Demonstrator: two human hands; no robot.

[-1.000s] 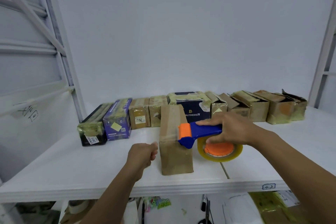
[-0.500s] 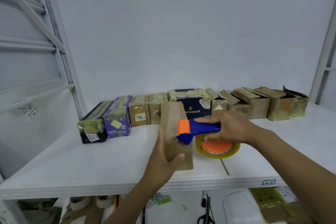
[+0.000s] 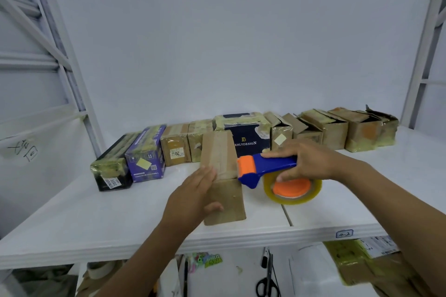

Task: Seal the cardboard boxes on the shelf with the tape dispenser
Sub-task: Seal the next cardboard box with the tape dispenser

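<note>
1. The cardboard box [image 3: 223,190] stands near the front edge of the shelf [image 3: 96,219], straight ahead of me. Its long axis runs from 6 o'clock to 12 o'clock, with the short end face turned towards me.
2. My left hand [image 3: 193,198] lies against the box's 9 o'clock side. The fingers [image 3: 207,176] are straight and together, reaching up to the top edge, and the thumb presses on the near face.
3. My right hand [image 3: 306,164] holds the tape dispenser [image 3: 265,169], fingers [image 3: 284,152] curled round its blue handle.
4. The dispenser's long axis runs from 3 o'clock to 9 o'clock. Its orange roller end points to 9 o'clock and touches the box's right top edge.
5. The tape roll [image 3: 292,194] hangs under the handle, just beside the box at 3 o'clock.
6. A row of boxes [image 3: 337,130] lines the back of the shelf at 12 o'clock.
</note>
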